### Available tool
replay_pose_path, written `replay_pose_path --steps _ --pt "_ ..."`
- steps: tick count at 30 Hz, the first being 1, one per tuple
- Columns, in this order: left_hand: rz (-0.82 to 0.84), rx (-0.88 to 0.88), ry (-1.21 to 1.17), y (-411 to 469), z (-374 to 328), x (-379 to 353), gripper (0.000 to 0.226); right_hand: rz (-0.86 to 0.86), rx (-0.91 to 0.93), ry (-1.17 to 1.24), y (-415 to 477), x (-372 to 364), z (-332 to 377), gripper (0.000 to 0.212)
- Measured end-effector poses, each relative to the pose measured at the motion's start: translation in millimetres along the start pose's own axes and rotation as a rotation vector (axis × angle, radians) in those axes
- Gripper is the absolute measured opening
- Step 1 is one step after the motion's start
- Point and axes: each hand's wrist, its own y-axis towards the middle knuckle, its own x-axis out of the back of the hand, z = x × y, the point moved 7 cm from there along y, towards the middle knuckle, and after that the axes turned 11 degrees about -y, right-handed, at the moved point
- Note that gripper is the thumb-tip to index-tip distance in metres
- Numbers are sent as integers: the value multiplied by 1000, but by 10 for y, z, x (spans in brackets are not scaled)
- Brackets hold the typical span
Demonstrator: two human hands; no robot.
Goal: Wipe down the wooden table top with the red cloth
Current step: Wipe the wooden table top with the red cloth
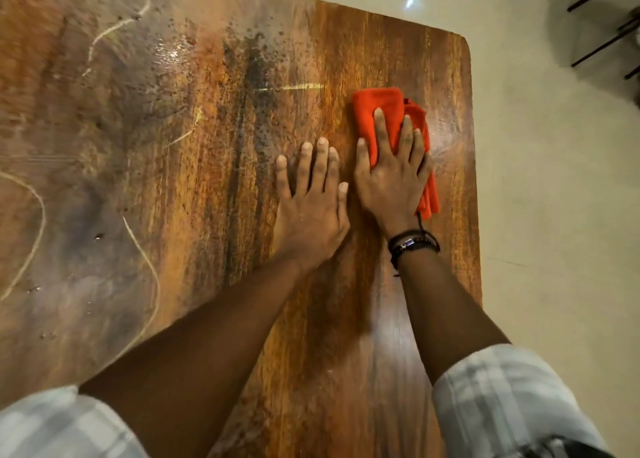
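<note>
Right hand fingers spread flat on red cloth, left hand splayed on bare table beside it

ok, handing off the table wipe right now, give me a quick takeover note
Right hand: flat, pressing the red cloth onto the wooden table top near its right edge; no closed grip, palm and fingers spread.
Left hand: empty, flat on the bare wood just beside the right.
Done: cannot tell for sure; the strip around the cloth looks cleaner.
Left: the left and far areas show speckled spots, wet patches and pale streaks.
</note>
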Motion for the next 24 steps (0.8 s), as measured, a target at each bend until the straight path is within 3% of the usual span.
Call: replay_pose_path --steps 6,17,24 --pt "-4 -90 -249 -184 59 200 62 64 2 -12 -206 33 3 63" --pt "-34 -141 -33 -1461 713 348 62 42 166 -18 -2647 0 17 63" --pt "3 -157 70 -1448 654 300 62 14 152 7 -1638 -9 302 62"
